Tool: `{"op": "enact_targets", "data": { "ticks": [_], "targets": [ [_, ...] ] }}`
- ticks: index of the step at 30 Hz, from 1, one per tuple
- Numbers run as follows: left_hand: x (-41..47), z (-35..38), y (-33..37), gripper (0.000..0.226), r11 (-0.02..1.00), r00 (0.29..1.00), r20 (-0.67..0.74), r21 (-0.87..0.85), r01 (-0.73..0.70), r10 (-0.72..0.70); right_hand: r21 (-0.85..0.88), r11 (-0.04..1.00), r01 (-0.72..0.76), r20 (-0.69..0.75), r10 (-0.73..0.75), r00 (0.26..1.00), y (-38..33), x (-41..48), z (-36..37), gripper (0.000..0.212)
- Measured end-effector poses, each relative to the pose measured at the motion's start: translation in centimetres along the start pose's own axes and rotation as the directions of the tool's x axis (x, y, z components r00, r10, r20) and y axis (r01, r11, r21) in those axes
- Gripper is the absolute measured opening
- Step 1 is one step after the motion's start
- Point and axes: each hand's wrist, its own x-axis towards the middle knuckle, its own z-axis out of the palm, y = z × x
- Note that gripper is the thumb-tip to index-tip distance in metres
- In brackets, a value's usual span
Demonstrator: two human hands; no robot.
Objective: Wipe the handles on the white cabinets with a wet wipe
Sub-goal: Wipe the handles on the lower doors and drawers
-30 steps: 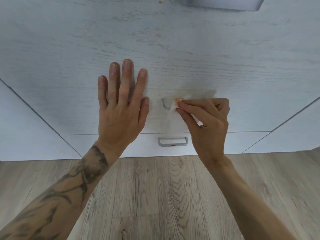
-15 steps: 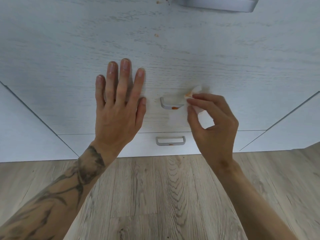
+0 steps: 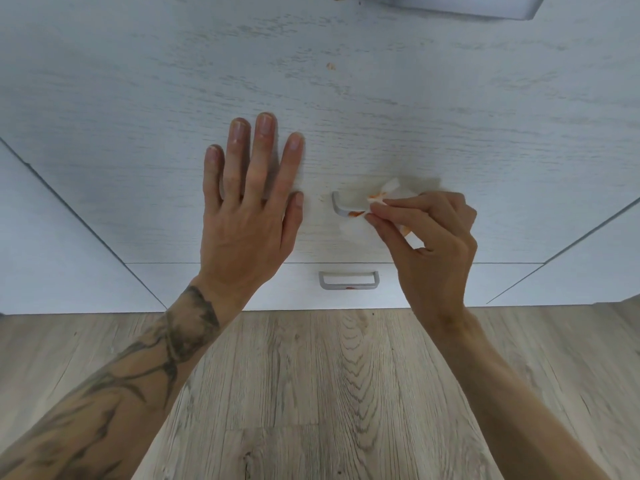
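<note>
My right hand (image 3: pixel 429 237) pinches a white wet wipe (image 3: pixel 391 192), smeared orange, against the right part of the middle metal handle (image 3: pixel 341 206) of the white drawer front (image 3: pixel 346 116). An orange smear shows on the handle's bar by the wipe. My left hand (image 3: pixel 249 209) lies flat on the drawer front just left of that handle, fingers straight and pointing up. The lower drawer's handle (image 3: pixel 348 280) carries a small red spot on its bottom bar. A third handle (image 3: pixel 460 5) sits at the top edge, partly cut off.
Small orange crumbs (image 3: pixel 330 66) dot the drawer front above the hands. White cabinet fronts (image 3: pixel 52 254) flank the drawers on both sides. Wood-look floor (image 3: pixel 329 393) fills the lower half of the view.
My right hand slid the wipe right along the middle handle, uncovering its left end and an orange smear, then shifted slightly back left. My left hand stayed flat on the drawer.
</note>
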Motion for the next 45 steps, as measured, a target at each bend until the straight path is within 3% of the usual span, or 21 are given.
{"op": "enact_targets", "data": {
  "ticks": [7, 12, 17, 21, 23, 28, 39, 45],
  "targets": [
    [0.0, 0.1, 0.0, 0.073, 1.0, 1.0, -0.007, 0.014, 0.001, -0.001, -0.007, 0.999, 0.032, 0.043, -0.032, 0.999, -0.7, 0.5, 1.1, 0.01],
    [0.1, -0.1, -0.1, 0.071, 1.0, 1.0, 0.002, 0.008, 0.003, -0.003, -0.015, 0.998, -0.058, -0.02, 0.058, 0.998, -0.9, -0.1, 0.4, 0.009],
    [0.0, -0.1, 0.1, 0.07, 1.0, 1.0, -0.002, 0.011, 0.006, -0.006, -0.031, 0.999, 0.027, 0.042, -0.026, 0.999, -2.3, 0.8, 1.3, 0.005],
    [0.2, -0.1, 0.2, 0.069, 1.0, 1.0, -0.012, 0.005, 0.013, -0.013, 0.017, 0.993, -0.119, -0.056, 0.119, 0.991, -3.2, 0.6, 0.0, 0.005],
    [0.2, -0.1, 0.1, 0.069, 1.0, 1.0, -0.015, 0.004, 0.004, -0.004, 0.023, 0.994, -0.108, -0.031, 0.109, 0.994, -3.4, 0.6, 0.4, 0.01],
    [-0.2, -0.2, -0.4, 0.071, 1.0, 1.0, 0.006, 0.005, 0.01, -0.01, -0.052, 0.999, 0.009, 0.036, -0.007, 0.999, -2.8, -0.4, 1.6, 0.013],
    [0.0, -0.1, 0.0, 0.07, 1.0, 1.0, 0.011, 0.024, 0.016, -0.017, -0.173, 0.984, -0.028, -0.147, 0.003, 0.989, -3.6, -0.7, 2.8, 0.008],
    [0.1, -0.1, 0.0, 0.068, 0.999, 1.0, 0.0, 0.042, 0.019, -0.019, -0.267, 0.963, -0.039, -0.12, 0.007, 0.993, -4.6, 1.0, 4.7, 0.013]
  ]
}}
